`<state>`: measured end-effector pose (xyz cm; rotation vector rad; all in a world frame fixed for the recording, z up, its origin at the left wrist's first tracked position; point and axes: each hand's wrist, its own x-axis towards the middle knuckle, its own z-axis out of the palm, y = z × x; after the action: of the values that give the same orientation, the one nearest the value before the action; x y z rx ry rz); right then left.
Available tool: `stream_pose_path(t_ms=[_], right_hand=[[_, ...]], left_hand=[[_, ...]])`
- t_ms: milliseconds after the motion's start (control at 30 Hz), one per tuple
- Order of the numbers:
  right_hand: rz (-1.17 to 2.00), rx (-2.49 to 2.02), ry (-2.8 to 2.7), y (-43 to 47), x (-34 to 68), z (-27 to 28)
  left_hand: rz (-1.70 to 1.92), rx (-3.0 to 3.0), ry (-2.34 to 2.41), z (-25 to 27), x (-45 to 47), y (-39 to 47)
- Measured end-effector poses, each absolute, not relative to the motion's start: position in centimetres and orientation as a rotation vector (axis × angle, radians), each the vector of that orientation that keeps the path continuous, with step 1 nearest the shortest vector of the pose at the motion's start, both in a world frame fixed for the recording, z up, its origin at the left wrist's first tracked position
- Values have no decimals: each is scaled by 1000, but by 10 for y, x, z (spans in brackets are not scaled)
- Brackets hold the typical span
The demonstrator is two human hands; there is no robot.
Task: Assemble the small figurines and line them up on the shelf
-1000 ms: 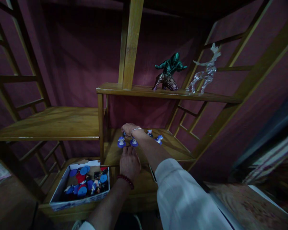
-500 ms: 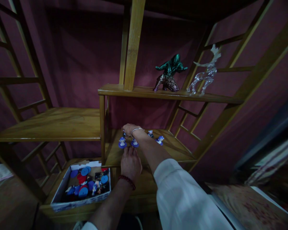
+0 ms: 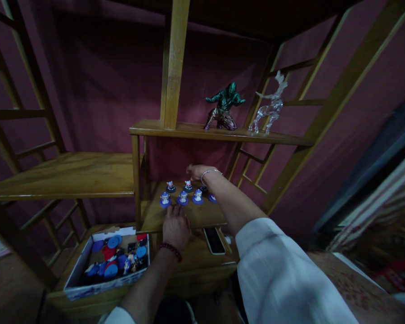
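Note:
Small figurines on round bases stand in two rows on the low shelf [image 3: 189,218]. The front row has purple-and-white figurines, such as a purple figurine [image 3: 182,198]; behind them are a dark-based figurine [image 3: 170,186] and another dark-based figurine [image 3: 188,186]. My right hand [image 3: 198,172], a silver bangle at its wrist, hovers over the back row, fingers pointing left and seemingly empty. Its forearm partly covers the figurines at the right. At the shelf's front edge my left hand [image 3: 176,228], with a red bead bracelet, rests palm down, fingers stretched toward the front row.
A box [image 3: 70,274] of jumbled figurines and blue discs sits at lower left. A phone [image 3: 214,240] lies on the lower ledge. Above, a green hooded statue [image 3: 226,101] and a clear deer figure [image 3: 270,108] stand on the upper shelf [image 3: 222,134]. Wooden posts frame the compartments.
My right hand has moved right from the back-left figurine, uncovering more of both rows. The view has shifted right, and the phone now shows. My left hand stays at the shelf edge.

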<state>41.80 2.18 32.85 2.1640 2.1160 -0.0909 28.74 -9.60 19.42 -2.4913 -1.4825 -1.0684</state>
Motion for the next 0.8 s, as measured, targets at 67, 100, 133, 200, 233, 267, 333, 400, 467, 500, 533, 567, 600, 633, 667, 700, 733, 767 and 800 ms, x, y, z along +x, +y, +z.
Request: stream_pose_path(t_ms=[67, 100, 133, 200, 233, 267, 333, 400, 467, 500, 533, 567, 600, 633, 667, 700, 733, 767, 800], right_hand=[[-78, 2155, 2104, 19, 432, 326], [-69, 2153, 2094, 18, 438, 324], [-58, 2151, 2081, 18, 444, 322], [-39, 2138, 2060, 19, 453, 319], [-33, 2131, 2049, 20, 457, 317], [-29, 2124, 2036, 20, 460, 315], [-23, 2108, 2017, 21, 463, 311], [-15, 2096, 2003, 21, 464, 307], [-9, 2092, 1988, 20, 463, 304], [-8, 2091, 1980, 20, 462, 302], [-7, 2089, 1974, 19, 461, 301], [-8, 2085, 1969, 18, 461, 299], [-8, 2081, 1964, 18, 460, 298], [-8, 2077, 1962, 18, 460, 296], [-6, 2072, 1959, 18, 460, 294], [-4, 2068, 1958, 18, 460, 292], [-2, 2062, 1959, 18, 461, 291], [-1, 2057, 1961, 18, 462, 289], [0, 2052, 1964, 18, 463, 288]], left_hand=[[-1067, -2491, -1481, 195, 287, -97], [-1072, -2489, -1479, 195, 287, -98], [-1080, -2486, -1479, 195, 287, -98], [-1103, -2479, -1487, 195, 287, -98], [-1113, -2476, -1493, 195, 288, -98], [-1119, -2474, -1497, 195, 288, -98], [-1123, -2473, -1500, 194, 289, -97], [-1113, -2476, -1497, 194, 289, -97], [-1088, -2478, -1497, 194, 289, -98], [-1071, -2478, -1497, 195, 288, -98], [-1055, -2477, -1495, 195, 288, -98], [-1041, -2476, -1490, 196, 288, -98], [-1030, -2476, -1482, 196, 288, -98], [-1023, -2476, -1473, 196, 288, -98], [-1018, -2473, -1466, 196, 288, -98], [-1015, -2472, -1461, 196, 288, -98], [-1009, -2471, -1458, 196, 288, -98], [-1002, -2470, -1457, 195, 288, -97], [-995, -2469, -1458, 194, 288, -97]])
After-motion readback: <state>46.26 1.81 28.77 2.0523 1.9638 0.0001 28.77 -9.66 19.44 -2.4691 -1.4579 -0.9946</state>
